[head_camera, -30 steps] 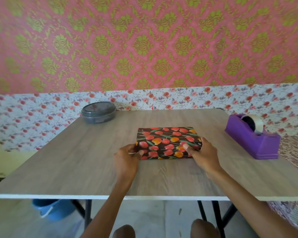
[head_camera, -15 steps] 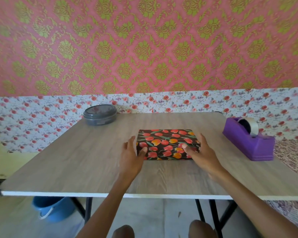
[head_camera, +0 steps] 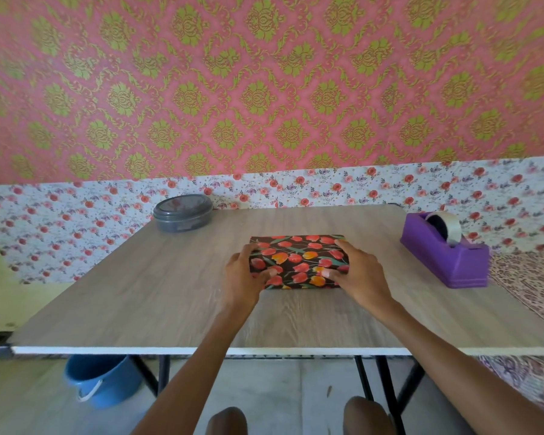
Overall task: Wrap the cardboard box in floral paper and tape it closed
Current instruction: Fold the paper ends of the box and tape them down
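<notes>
Floral-wrapped box (head_camera: 299, 260) lies flat at centre of worktop (head_camera: 139, 293). Its left end held by left hand (head_camera: 242, 277), right end by right hand (head_camera: 361, 274); each grip clamped on box, thumb on top, fingers along side. Purple tape dispenser (head_camera: 446, 259) well to right. Grey lidded tin (head_camera: 182, 213) at far left corner. Blue bucket (head_camera: 102, 383) on floor beneath.

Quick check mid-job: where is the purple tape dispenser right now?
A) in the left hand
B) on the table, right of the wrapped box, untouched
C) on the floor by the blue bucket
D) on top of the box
B: the purple tape dispenser stands on the table to the right of the wrapped box, and the left hand and right hand both hold the box's ends.
</notes>
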`<state>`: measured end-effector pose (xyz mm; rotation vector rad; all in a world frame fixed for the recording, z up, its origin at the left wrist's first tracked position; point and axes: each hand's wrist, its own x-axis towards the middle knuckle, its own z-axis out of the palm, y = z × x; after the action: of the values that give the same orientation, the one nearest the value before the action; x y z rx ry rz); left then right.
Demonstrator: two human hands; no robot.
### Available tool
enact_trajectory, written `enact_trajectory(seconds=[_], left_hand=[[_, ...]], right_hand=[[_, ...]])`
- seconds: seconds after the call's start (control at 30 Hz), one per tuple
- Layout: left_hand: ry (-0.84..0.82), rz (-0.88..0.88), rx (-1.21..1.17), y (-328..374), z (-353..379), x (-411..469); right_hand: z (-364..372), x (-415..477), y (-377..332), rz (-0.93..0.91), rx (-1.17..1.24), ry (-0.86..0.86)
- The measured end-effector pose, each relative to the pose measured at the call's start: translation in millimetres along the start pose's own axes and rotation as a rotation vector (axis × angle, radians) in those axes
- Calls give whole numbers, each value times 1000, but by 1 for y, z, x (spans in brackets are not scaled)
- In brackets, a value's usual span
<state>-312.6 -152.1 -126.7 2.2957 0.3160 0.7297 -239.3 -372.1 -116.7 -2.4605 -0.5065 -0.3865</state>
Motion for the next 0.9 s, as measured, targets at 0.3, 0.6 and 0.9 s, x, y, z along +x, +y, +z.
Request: enact_trajectory(seconds=[0.3, 0.6, 0.9], left_hand=[[59, 25, -161, -1, -4, -10], [-21, 9, -85, -1, -12, -2], [-29, 43, -8, 6, -21, 7]], right_hand=[[-6, -7, 6, -12, 111, 49], [-6, -1, 14, -34, -24, -46], [-7, 6, 14, -52, -114, -84]])
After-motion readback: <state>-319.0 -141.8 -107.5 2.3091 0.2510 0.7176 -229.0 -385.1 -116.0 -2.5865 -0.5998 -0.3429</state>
